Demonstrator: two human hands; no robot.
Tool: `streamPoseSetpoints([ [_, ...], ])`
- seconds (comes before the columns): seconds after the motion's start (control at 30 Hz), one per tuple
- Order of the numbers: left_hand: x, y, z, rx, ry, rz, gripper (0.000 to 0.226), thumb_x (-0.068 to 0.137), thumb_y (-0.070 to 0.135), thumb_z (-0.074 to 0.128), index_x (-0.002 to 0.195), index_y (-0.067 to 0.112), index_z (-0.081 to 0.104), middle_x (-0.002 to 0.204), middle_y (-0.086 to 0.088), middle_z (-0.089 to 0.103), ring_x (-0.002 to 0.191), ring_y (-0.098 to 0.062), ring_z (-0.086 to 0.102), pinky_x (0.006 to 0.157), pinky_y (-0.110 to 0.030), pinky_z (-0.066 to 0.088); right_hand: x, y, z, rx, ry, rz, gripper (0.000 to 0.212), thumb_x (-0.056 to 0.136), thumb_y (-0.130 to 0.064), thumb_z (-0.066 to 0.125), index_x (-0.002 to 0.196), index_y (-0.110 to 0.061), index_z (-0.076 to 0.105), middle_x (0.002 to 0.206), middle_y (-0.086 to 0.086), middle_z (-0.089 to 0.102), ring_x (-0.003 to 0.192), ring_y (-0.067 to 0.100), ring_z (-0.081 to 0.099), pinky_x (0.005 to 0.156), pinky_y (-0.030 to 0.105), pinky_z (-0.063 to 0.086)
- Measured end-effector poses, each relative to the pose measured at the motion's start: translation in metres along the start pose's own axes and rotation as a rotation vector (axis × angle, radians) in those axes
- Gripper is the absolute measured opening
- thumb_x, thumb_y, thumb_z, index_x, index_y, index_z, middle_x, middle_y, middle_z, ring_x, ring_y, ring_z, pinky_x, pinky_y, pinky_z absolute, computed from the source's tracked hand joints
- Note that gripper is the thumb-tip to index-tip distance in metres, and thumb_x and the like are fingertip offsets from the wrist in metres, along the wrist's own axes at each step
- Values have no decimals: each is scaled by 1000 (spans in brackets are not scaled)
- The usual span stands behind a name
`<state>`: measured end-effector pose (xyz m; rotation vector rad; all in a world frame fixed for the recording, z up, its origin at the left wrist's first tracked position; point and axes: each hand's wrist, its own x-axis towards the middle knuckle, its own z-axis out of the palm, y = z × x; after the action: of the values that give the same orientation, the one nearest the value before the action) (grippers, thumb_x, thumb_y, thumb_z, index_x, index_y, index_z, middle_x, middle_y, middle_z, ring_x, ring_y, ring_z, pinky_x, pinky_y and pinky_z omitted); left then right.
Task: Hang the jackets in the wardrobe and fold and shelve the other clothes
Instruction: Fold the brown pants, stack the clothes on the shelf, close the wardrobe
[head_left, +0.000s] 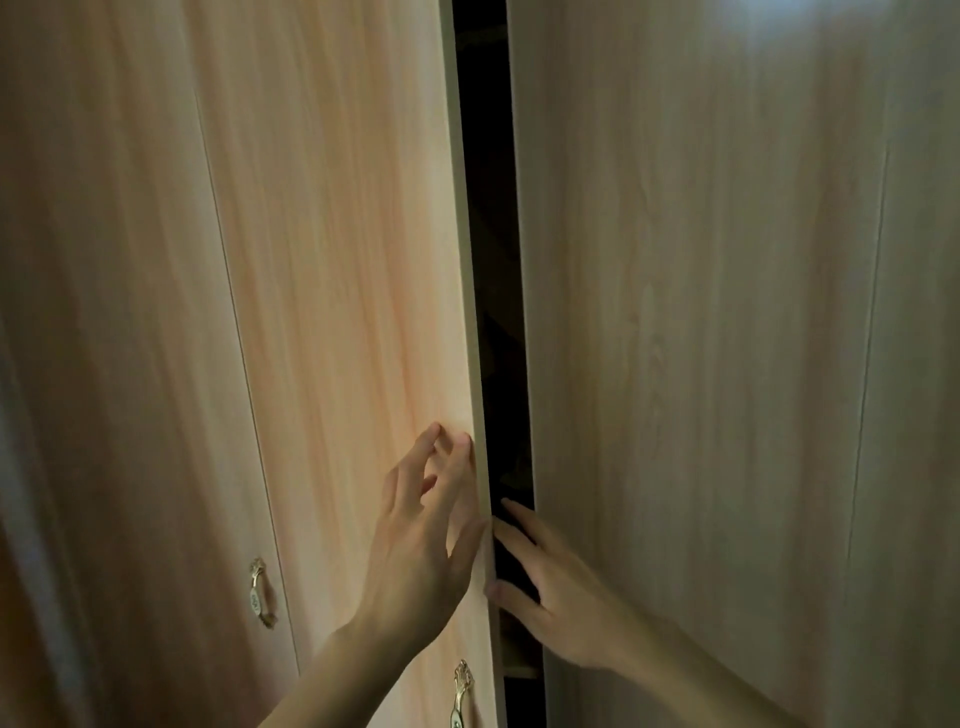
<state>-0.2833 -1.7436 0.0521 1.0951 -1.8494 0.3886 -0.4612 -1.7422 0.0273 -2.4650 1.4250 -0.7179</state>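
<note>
Wardrobe (727, 364) fills your whole view, and its two doors stand ajar with a dark slot between them; no jackets or other clothes show, and what lies inside is too dark to make out. Your nearer door, the left door (332, 312), is a tall rigid wood-grain panel, probably light enough to swing on its hinges but smooth-faced, so a flat palm may slide on it. Its free edge or the ornate brass handle (461, 691) low on that panel would likely give you surer purchase; a second handle (260, 592) sits on the panel further left. Your left hand (421, 540) lies against the door face just beside the edge, fingers straight and spread, touching and not grasping. Your right hand (550, 597) reaches into the gap, thumb against the door's edge and fingers extended behind it, loosely hooking the panel and not clenched round it. The right door (701, 467) stands apart from both hands.
</note>
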Motion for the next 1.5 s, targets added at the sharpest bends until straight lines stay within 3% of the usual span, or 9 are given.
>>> streamPoseSetpoints([
  [0.17, 13, -14, 7, 46, -21, 79, 83, 83, 35, 76, 152, 30, 32, 162, 2, 18, 143, -25, 29, 101, -26, 33, 14, 14, -1, 23, 69, -46, 63, 98, -58, 38, 153, -43, 11, 162, -17, 1, 148, 3, 4, 122, 33, 17],
  [0.3, 26, -31, 14, 149, -41, 180, 85, 82, 46, 71, 154, 32, 27, 165, -3, 11, 151, -29, 13, 107, -44, 39, 23, 16, -10, -5, 97, -43, 61, 101, -51, 40, 153, -43, 9, 161, -19, -1, 143, -7, 1, 113, 12, 7],
  [0.5, 44, -43, 38, 236, -72, 212, 93, 81, 56, 67, 156, 33, 18, 165, -6, 11, 151, -33, 13, 113, -53, 37, 38, 27, -24, -107, 185, -26, 67, 98, -57, 38, 154, -40, 5, 162, -17, 1, 148, 3, 7, 121, 30, 19],
  [0.67, 56, -45, 55, 242, -59, 215, 85, 81, 60, 58, 155, 32, 25, 164, -9, 17, 149, -37, 19, 108, -52, 38, 51, 39, -31, -203, 336, 30, 70, 97, -54, 47, 154, -37, 11, 163, -9, 7, 149, 9, 8, 121, 40, 24],
  [0.83, 66, -48, 65, 268, -37, 231, 80, 84, 66, 43, 154, 29, 29, 163, -10, 20, 148, -37, 23, 107, -50, 39, 74, 41, -39, -336, 547, 152, 104, 82, -67, 59, 156, -28, -2, 163, 0, -17, 148, 15, -23, 123, 41, 2],
  [0.97, 72, -56, 81, 271, -41, 234, 86, 82, 56, 67, 153, 26, 31, 164, -11, 19, 148, -37, 22, 107, -52, 42, 91, 49, -43, -435, 607, 206, 124, 72, -78, 58, 154, -22, -16, 159, 5, -31, 146, 21, -30, 121, 45, -5],
  [1.13, 76, -67, 100, 285, -51, 250, 87, 83, 48, 70, 155, 22, 28, 165, -10, 11, 151, -34, 12, 110, -54, 38, 104, 61, -49, -432, 655, 302, 144, 59, -84, 63, 151, -15, -23, 154, 8, -40, 143, 23, -35, 120, 48, -10],
  [1.33, 88, -75, 125, 306, -73, 224, 99, 77, 43, 78, 156, 23, 23, 166, -8, 7, 152, -32, 9, 114, -53, 34, 123, 84, -40, -496, 756, 311, 139, 62, -84, 60, 155, -8, -8, 162, 14, -20, 150, 30, -17, 120, 59, 11],
  [1.5, 95, -79, 133, 286, -34, 225, 98, 70, 41, 84, 152, 22, 35, 164, -8, 18, 149, -33, 23, 107, -52, 41, 134, 91, -32, -557, 858, 333, 138, 59, -79, 67, 155, -3, 3, 163, 19, -5, 151, 34, -7, 119, 60, 13],
])
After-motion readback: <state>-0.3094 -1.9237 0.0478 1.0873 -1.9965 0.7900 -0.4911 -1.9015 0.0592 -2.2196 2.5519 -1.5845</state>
